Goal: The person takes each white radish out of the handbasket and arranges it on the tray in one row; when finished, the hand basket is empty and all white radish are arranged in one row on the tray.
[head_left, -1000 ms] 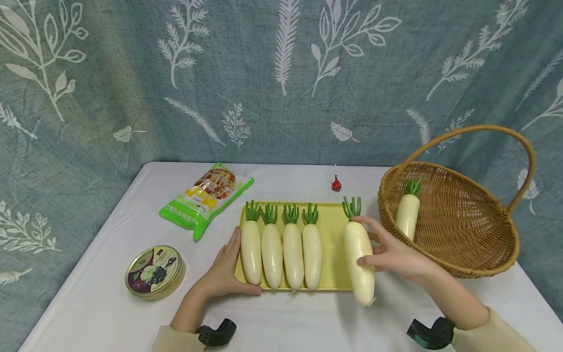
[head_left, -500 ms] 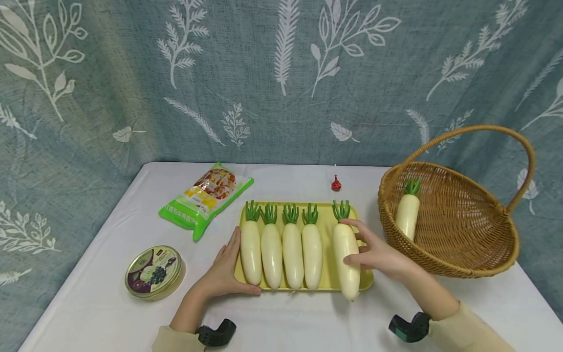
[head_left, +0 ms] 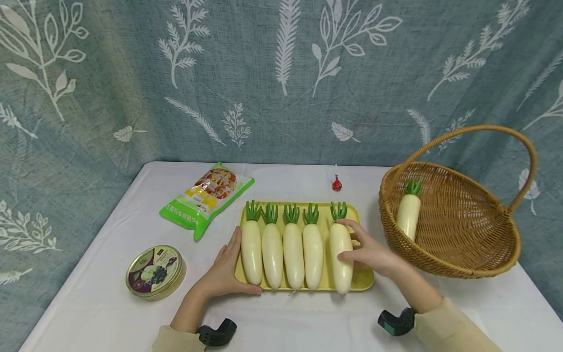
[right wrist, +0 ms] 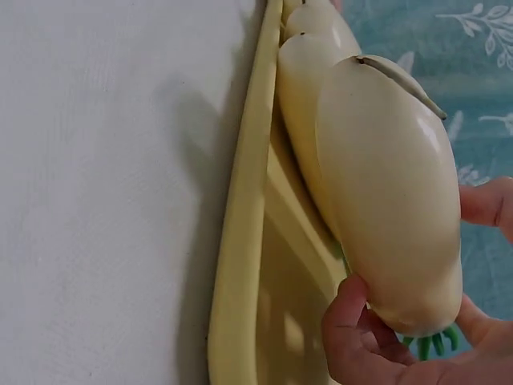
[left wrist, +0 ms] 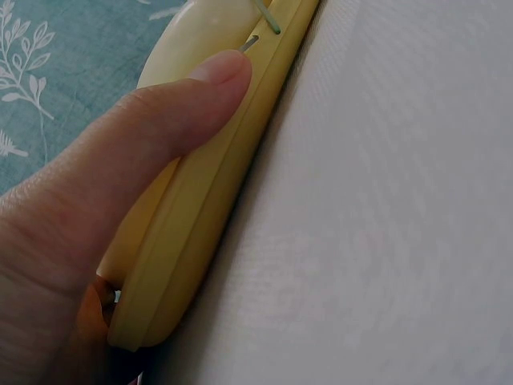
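Observation:
A yellow tray (head_left: 363, 278) lies at the table's middle with several white radishes side by side on it. My right hand (head_left: 369, 252) grips the rightmost radish (head_left: 340, 256), which lies on the tray a little apart from the others; the right wrist view shows the same radish (right wrist: 393, 208) with my thumb and fingers curled round its leafy end. My left hand (head_left: 224, 269) holds the tray's left front corner, its thumb (left wrist: 180, 112) lying along the tray's rim (left wrist: 216, 208). One more radish (head_left: 408, 212) leans inside the wicker basket (head_left: 466, 230).
The basket with its tall handle fills the table's right side. A green food packet (head_left: 206, 198) and a round tin (head_left: 154, 272) lie left of the tray. A small red wrapped sweet (head_left: 336, 183) sits behind it. A patterned curtain backs the table.
My right hand has carried the radish leftward from the tray's right edge onto the tray, beside the others. The left hand has stayed on the tray's corner.

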Motion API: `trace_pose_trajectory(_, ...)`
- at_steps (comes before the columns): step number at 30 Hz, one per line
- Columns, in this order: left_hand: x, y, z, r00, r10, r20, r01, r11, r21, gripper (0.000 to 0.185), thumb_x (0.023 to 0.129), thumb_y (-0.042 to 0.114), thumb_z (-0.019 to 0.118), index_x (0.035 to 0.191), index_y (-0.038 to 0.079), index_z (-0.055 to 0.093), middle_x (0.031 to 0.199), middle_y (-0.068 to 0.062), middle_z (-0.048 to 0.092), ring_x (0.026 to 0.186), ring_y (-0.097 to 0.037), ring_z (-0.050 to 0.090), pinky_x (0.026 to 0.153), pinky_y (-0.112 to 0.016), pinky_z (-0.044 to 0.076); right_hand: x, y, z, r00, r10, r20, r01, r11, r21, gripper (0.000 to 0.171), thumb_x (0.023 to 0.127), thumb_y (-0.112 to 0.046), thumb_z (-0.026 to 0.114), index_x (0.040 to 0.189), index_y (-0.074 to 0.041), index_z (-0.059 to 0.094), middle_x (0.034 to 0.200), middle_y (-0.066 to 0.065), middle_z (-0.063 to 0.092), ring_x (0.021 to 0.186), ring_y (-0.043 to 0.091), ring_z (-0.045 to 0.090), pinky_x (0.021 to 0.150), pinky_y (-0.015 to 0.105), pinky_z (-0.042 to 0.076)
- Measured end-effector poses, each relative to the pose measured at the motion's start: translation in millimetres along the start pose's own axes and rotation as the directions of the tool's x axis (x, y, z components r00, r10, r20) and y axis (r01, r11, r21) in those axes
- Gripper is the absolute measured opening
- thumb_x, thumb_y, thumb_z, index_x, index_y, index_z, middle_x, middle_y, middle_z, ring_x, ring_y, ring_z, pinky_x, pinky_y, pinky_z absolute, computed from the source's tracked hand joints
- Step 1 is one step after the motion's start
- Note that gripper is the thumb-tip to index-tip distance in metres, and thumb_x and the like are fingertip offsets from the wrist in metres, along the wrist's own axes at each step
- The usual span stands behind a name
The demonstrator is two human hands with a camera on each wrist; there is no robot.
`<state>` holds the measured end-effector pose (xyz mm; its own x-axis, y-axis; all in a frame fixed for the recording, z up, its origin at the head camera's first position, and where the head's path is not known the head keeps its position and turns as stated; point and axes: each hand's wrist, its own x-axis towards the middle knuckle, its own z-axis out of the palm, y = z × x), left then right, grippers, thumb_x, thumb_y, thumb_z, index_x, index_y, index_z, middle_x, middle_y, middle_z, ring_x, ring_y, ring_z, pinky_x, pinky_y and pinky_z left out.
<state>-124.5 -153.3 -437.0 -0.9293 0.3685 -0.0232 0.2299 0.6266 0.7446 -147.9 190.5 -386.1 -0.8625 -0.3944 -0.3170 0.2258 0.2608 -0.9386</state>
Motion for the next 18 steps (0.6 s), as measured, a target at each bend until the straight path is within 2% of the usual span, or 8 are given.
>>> trace_pose_trajectory(10,0.4,-0.6,1.1,1.000,-0.002,0.001,0.002,1.000,0.005,0.141,0.052,0.049,0.085,0.143,-0.003,-0.010,0.150,-0.020,-0.007,0.138,-0.032,0.000,0.109,-0.050,0.000,11.9,8.4,2.6,1.000,0.024,0.009,-0.024,0.999,0.030,0.081,0.076,-0.002,0.066,0.143,-0.017,0.022,0.134,0.031,0.021,0.101,0.032,0.052,0.077,0.043,0.052)
trace_pose_trajectory(18,0.0,0.0,0.7,1.000,-0.003,-0.001,0.003,1.000,0.002,0.141,0.052,0.048,0.085,0.143,-0.003,-0.010,0.150,-0.020,-0.007,0.138,-0.032,0.000,0.109,-0.051,0.000,16.3,7.2,6.8,1.000,-0.010,0.018,0.010,1.000,-0.013,0.080,0.077,-0.002,0.067,0.143,-0.014,0.024,0.128,0.030,0.028,0.097,0.029,0.054,0.074,0.039,0.053)
